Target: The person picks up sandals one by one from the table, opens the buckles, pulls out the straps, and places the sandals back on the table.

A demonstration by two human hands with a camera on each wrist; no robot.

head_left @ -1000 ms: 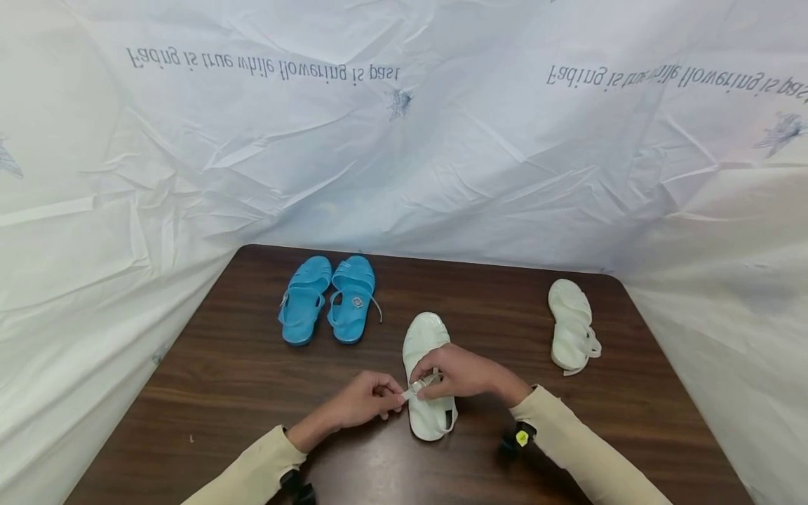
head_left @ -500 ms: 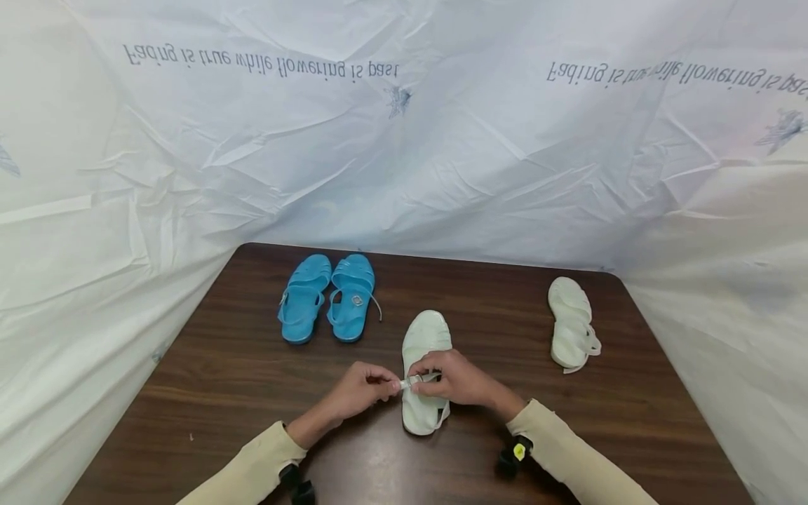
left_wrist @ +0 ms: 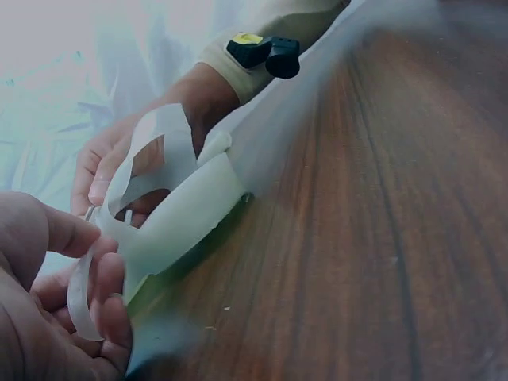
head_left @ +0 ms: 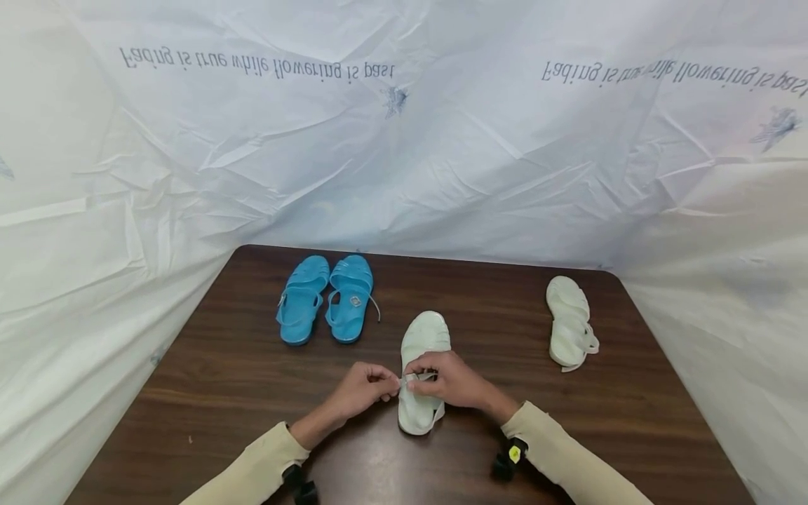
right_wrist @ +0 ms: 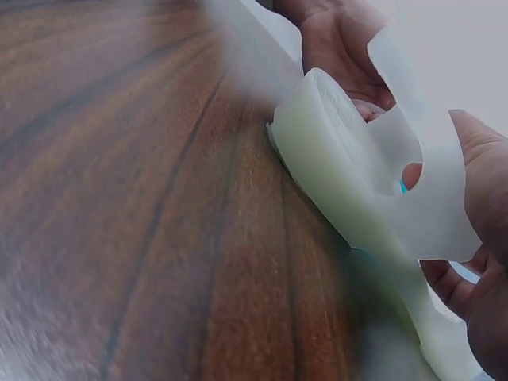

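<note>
Head view first: nearest the person, both cream sleeves come in from the bottom edge and the two hands meet over a white sandal (head_left: 421, 372) lying near the front middle of the brown table (head_left: 221, 393). The left hand (head_left: 361, 388) has its fingertips curled together on the loose end of the sandal's ankle strap (head_left: 413, 379), pinching it at the sandal's left side. The right hand (head_left: 449, 379) lies across the middle of the sandal with its fingers curled onto the same strap, close to where the buckle seems to be, though the buckle itself is too small to make out. The fingertips of the two hands almost touch. The sandal rests sole-down with its toe pointing away from the person and its heel toward them.

From the left wrist, the left hand (left_wrist: 55, 309) shows thumb and fingers closed on a thin looped strap (left_wrist: 79, 298), with the sandal's heel band (left_wrist: 159, 155) standing up just beyond. From the right wrist, the right hand (right_wrist: 476, 238) grips the pale band (right_wrist: 432, 186) above the sandal's thick sole (right_wrist: 333, 159).

Farther back on the left, a pair of blue sandals (head_left: 325, 298) lies side by side, toes away. Well apart on the right, a second white sandal (head_left: 570, 320) lies alone near the table's far corner. Behind the table hangs a crumpled white sheet (head_left: 404, 161) with printed lettering.
</note>
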